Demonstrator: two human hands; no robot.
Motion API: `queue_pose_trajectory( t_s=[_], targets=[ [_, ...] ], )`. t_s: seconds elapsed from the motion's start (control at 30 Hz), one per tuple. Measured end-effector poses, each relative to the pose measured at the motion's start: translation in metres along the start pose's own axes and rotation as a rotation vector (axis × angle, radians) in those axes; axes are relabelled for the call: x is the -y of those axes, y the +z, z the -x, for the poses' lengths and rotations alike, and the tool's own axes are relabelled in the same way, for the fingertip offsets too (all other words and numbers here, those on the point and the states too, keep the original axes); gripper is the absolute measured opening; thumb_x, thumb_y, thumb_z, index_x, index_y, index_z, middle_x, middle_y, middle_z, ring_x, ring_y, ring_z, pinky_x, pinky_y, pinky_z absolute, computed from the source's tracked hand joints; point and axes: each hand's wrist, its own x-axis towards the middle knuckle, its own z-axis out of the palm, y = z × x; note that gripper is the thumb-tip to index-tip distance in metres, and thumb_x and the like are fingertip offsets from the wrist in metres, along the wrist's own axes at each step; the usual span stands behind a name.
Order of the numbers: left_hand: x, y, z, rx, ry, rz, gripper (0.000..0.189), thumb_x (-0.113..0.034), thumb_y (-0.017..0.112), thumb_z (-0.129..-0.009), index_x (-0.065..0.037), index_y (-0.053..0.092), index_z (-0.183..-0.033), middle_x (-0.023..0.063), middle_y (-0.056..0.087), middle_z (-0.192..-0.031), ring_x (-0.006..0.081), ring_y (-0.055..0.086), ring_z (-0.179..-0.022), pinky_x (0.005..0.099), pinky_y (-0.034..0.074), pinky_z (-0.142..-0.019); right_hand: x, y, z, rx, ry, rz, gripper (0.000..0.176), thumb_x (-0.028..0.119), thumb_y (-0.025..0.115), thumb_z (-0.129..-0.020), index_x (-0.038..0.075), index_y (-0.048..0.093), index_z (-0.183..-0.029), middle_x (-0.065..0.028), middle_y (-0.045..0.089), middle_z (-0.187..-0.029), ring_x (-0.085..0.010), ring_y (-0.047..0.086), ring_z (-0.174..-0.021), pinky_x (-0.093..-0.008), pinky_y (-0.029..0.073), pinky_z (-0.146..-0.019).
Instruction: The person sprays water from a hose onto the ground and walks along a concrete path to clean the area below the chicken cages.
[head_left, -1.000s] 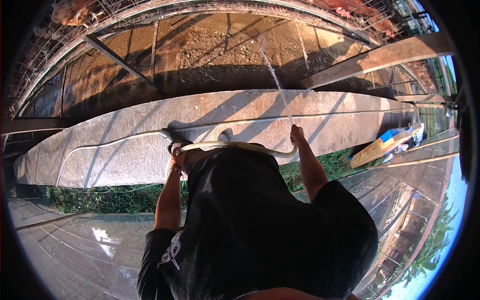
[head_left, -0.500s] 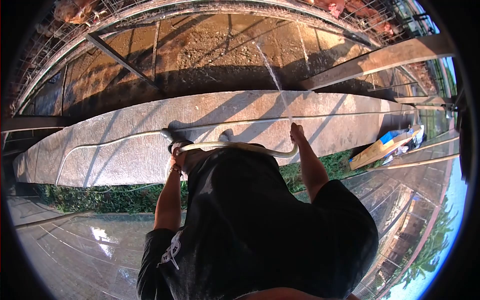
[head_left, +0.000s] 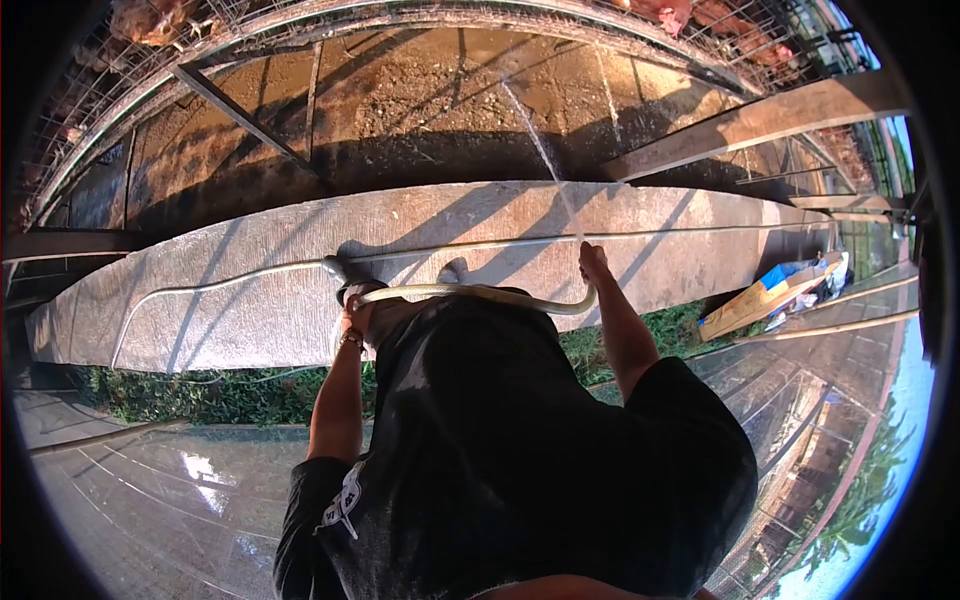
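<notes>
A pale hose (head_left: 440,290) runs across the front of my body from one hand to the other. My right hand (head_left: 593,262) is closed around it near its outlet, held out over the concrete walkway. From there a thin water jet (head_left: 540,143) shoots forward onto the wet, brown, littered ground (head_left: 440,100) under the cages. My left hand (head_left: 352,318), with a band on its wrist, is closed on the hose beside my left thigh. More of the hose lies lengthwise along the walkway, passing by my boot (head_left: 340,270).
The concrete walkway (head_left: 260,240) curves from left to right. Beyond it stand wire cages with brown chickens (head_left: 150,22), wooden beams (head_left: 760,120) and a slanted post (head_left: 240,115). Green plants (head_left: 200,397) and netting (head_left: 130,500) lie behind me. A wooden box (head_left: 765,295) with bags sits at right.
The water jet's landing spot has shifted slightly left and farther away, with a small tilt of my right hand. My left hand and body stay almost still.
</notes>
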Motion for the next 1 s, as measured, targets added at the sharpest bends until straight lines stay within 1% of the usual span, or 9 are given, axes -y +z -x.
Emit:
queue_pose_trajectory(
  t_s=[0.17, 0.27, 0.37, 0.47, 0.53, 0.63, 0.77, 0.83, 1.0],
  targets=[
    [0.005, 0.002, -0.004, 0.005, 0.021, -0.011, 0.049, -0.032, 0.071, -0.068, -0.010, 0.054, -0.108, 0.0105, 0.057, -0.106, 0.0240, 0.054, -0.098, 0.0329, 0.044, -0.083, 0.001, 0.001, -0.003, 0.012, -0.044, 0.010, 0.041, 0.034, 0.038, -0.079, 0.001, 0.045, -0.057, -0.0094, 0.046, -0.048, -0.0202, 0.045, -0.039, -0.0358, 0.035, -0.037],
    [-0.001, 0.000, 0.000, 0.000, -0.001, -0.026, 0.049, -0.032, 0.071, -0.068, -0.010, 0.054, -0.109, 0.0103, 0.057, -0.106, 0.0251, 0.054, -0.098, 0.0332, 0.044, -0.083, 0.000, 0.002, -0.011, 0.012, -0.078, 0.042, 0.042, 0.034, 0.038, -0.080, 0.000, 0.046, -0.055, -0.0106, 0.047, -0.048, -0.0213, 0.046, -0.038, -0.0365, 0.037, -0.037],
    [0.010, 0.003, -0.004, -0.034, 0.057, -0.065, 0.057, -0.050, 0.067, -0.064, -0.024, 0.050, -0.112, 0.0188, 0.060, -0.098, 0.0358, 0.057, -0.093, 0.0418, 0.047, -0.077, 0.002, 0.005, -0.015, -0.009, -0.078, 0.063, 0.043, 0.034, 0.038, -0.080, 0.000, 0.046, -0.055, -0.0114, 0.047, -0.047, -0.0220, 0.047, -0.038, -0.0369, 0.037, -0.037],
    [-0.003, -0.002, 0.003, -0.001, -0.003, -0.002, 0.050, -0.032, 0.071, -0.067, -0.013, 0.054, -0.110, 0.0107, 0.058, -0.106, 0.0256, 0.054, -0.099, 0.0338, 0.044, -0.084, 0.005, 0.006, -0.018, -0.001, -0.072, 0.072, 0.043, 0.034, 0.038, -0.080, -0.001, 0.046, -0.055, -0.0117, 0.047, -0.047, -0.0224, 0.047, -0.037, -0.0373, 0.037, -0.037],
    [0.000, -0.002, 0.003, -0.001, 0.016, 0.033, 0.050, -0.032, 0.072, -0.067, -0.013, 0.054, -0.110, 0.0115, 0.059, -0.104, 0.0256, 0.055, -0.099, 0.0339, 0.044, -0.083, 0.011, 0.007, -0.015, -0.009, -0.055, 0.075, 0.043, 0.034, 0.038, -0.080, -0.001, 0.046, -0.055, -0.0121, 0.047, -0.047, -0.0228, 0.047, -0.037, -0.0379, 0.037, -0.037],
    [0.000, -0.003, 0.005, -0.010, 0.019, 0.071, 0.049, -0.030, 0.072, -0.067, -0.013, 0.055, -0.109, 0.0126, 0.060, -0.102, 0.0256, 0.056, -0.097, 0.0339, 0.044, -0.082, 0.015, 0.009, -0.016, -0.023, -0.081, 0.083, 0.042, 0.033, 0.039, -0.079, -0.001, 0.046, -0.055, -0.0127, 0.048, -0.048, -0.0233, 0.047, -0.037, -0.0387, 0.037, -0.037],
    [-0.002, -0.004, 0.007, -0.031, 0.015, 0.069, 0.049, -0.029, 0.072, -0.066, -0.013, 0.055, -0.109, 0.0141, 0.060, -0.101, 0.0262, 0.057, -0.096, 0.0341, 0.045, -0.082, 0.019, 0.009, -0.016, 0.009, -0.104, 0.098, 0.040, 0.031, 0.040, -0.078, -0.001, 0.045, -0.055, -0.0132, 0.047, -0.048, -0.0234, 0.047, -0.037, -0.0389, 0.036, -0.036],
    [-0.007, -0.007, 0.010, -0.029, 0.002, 0.060, 0.049, -0.030, 0.072, -0.066, -0.013, 0.055, -0.109, 0.0138, 0.060, -0.101, 0.0267, 0.056, -0.096, 0.0343, 0.045, -0.082, 0.022, 0.010, -0.017, -0.004, -0.083, 0.105, 0.040, 0.030, 0.040, -0.078, -0.002, 0.045, -0.055, -0.0132, 0.047, -0.048, -0.0235, 0.046, -0.036, -0.0388, 0.035, -0.036],
    [-0.010, -0.007, 0.011, -0.037, -0.007, 0.042, 0.048, -0.031, 0.072, -0.065, -0.014, 0.056, -0.107, 0.0128, 0.060, -0.101, 0.0279, 0.056, -0.096, 0.0346, 0.045, -0.081, 0.027, 0.010, -0.012, 0.000, -0.128, 0.105, 0.040, 0.030, 0.040, -0.078, -0.002, 0.046, -0.055, -0.0137, 0.047, -0.047, -0.0236, 0.046, -0.036, -0.0387, 0.035, -0.036]
  ],
)
